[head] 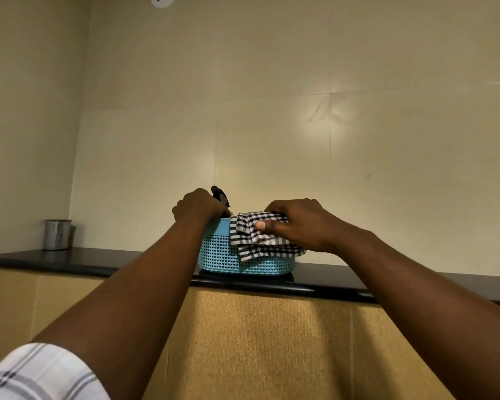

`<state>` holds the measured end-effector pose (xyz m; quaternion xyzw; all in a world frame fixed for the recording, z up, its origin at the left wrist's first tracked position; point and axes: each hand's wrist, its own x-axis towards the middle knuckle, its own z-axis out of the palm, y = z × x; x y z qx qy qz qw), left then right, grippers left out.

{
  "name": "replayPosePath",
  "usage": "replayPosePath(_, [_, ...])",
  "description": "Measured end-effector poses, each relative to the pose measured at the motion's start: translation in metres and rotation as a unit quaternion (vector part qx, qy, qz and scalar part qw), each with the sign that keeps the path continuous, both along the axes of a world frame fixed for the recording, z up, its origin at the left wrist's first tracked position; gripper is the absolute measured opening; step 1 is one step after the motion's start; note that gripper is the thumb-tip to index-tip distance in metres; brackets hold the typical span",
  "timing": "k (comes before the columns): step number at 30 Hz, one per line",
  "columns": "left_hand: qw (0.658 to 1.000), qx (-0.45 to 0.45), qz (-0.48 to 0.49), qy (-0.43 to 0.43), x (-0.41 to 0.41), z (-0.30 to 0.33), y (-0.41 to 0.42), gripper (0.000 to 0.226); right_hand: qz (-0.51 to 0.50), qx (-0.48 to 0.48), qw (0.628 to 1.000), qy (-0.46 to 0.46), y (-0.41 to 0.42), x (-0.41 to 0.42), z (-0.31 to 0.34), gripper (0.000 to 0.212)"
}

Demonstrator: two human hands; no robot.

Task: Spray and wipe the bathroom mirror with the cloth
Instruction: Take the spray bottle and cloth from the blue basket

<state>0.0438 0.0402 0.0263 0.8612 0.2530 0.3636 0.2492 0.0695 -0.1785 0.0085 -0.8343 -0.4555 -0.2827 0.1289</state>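
Plaid sleeve (38,373) low left, both arms reaching up to the ledge (329,280). Left hand (198,206) curled around the black sprayer (220,194) in the blue basket (223,252); right hand (298,226) pinching the checked cloth (257,241) draped over its rim.

Two bare forearms in view, no watch, rings or gloves. left hand (198,207) and right hand (298,223) bare too. Left arm has a short sleeve (38,373): white fabric, grey plaid lines, loose cuff.
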Motion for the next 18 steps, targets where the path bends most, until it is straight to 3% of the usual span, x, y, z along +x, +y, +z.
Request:
replayPosePath(7, [0.999,0.016,0.0,-0.029,0.0,0.006,-0.006,0.043,0.017,0.004,1.0,0.003,0.0,0.001,0.0,0.049])
replayPosePath(11, [0.997,-0.016,-0.015,-0.079,0.0,0.013,-0.007,0.065,0.043,0.019,0.999,0.01,-0.001,0.002,0.004,0.036])
replayPosePath(18, [0.978,-0.023,-0.037,-0.205,-0.016,0.032,-0.014,0.062,0.069,0.133,0.989,0.002,0.007,0.006,0.01,0.011])
